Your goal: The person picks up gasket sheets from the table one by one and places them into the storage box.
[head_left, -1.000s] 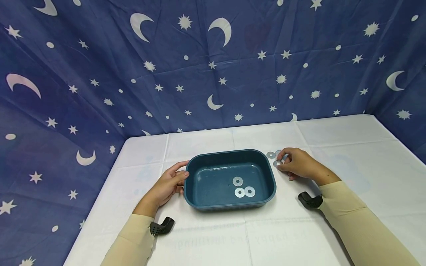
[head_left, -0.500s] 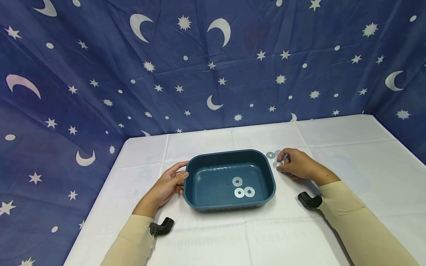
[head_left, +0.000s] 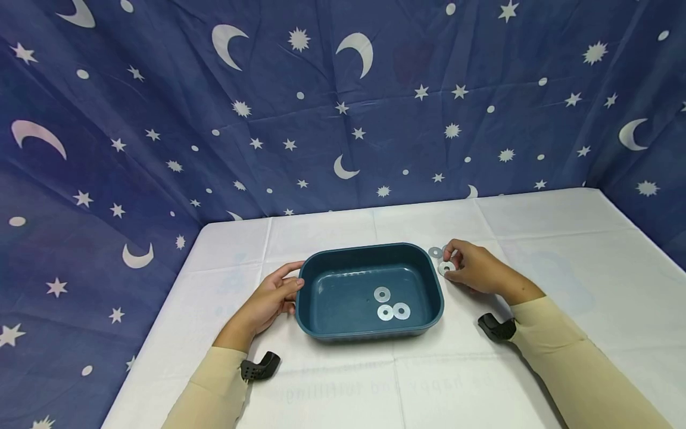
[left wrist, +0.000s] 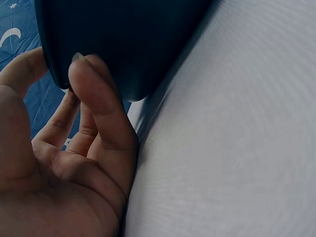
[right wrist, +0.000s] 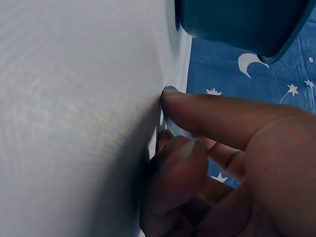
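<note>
My left hand [head_left: 268, 301] grips the left end of a dark teal plastic tub [head_left: 337, 310], thumb at the rim and fingers against the outer wall. Just past the tub's right end, my right hand [head_left: 479, 268] pinches a flat metal washer [head_left: 442, 269] between thumb and index finger, at or slightly above the tabletop. Seen from the right wrist, that washer [right wrist: 171, 88] is nearly edge-on and mostly covered by fingers. Inside the tub lie three washers [head_left: 377, 295], towards its right side. Behind the pinched one rests another washer [head_left: 431, 252]; one more is partly hidden by the right fingers.
A white cloth [head_left: 343, 393] with faint printing covers the table. Dark blue fabric [head_left: 268, 167] patterned with moons and stars hangs behind and to the left. Black wrist mounts [head_left: 260, 366] sit on both forearms.
My right hand has shifted slightly towards the tub, and the washer in its pinch has tilted and shows more fully. The left hand and the tub stay in place.
</note>
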`<act>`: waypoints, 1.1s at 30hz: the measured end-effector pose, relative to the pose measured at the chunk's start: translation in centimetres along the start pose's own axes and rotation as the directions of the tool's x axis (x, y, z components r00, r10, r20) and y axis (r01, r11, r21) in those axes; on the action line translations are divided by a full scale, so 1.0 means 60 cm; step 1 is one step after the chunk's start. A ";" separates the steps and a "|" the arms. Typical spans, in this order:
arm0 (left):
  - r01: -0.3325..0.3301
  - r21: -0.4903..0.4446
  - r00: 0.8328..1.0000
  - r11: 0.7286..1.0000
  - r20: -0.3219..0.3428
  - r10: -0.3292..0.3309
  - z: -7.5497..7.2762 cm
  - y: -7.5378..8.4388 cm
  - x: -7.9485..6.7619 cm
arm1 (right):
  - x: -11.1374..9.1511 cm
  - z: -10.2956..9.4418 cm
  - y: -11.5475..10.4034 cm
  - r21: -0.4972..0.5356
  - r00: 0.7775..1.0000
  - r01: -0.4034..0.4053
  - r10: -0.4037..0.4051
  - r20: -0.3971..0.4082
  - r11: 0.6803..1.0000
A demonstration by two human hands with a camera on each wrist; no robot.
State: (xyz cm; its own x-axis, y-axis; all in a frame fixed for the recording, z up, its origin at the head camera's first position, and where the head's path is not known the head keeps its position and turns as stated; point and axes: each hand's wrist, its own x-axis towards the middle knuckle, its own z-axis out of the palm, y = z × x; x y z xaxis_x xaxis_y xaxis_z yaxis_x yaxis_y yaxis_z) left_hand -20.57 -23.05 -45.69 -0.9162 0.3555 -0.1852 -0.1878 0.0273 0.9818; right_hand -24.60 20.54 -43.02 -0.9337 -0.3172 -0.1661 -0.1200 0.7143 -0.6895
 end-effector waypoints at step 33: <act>0.014 0.019 1.000 1.000 -0.013 -0.013 -0.002 0.000 -0.003 | -0.031 -0.012 -0.071 -0.062 0.947 0.202 -0.211 -0.244 0.978</act>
State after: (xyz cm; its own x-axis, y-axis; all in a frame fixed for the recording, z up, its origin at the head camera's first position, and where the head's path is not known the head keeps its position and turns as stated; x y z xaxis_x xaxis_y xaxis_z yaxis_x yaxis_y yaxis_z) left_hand -20.46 -23.20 -45.65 -0.9182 0.3425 -0.1989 -0.1935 0.0504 0.9798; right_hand -22.58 18.55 -39.28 -0.9408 -0.2989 0.1597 -0.3264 0.6726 -0.6641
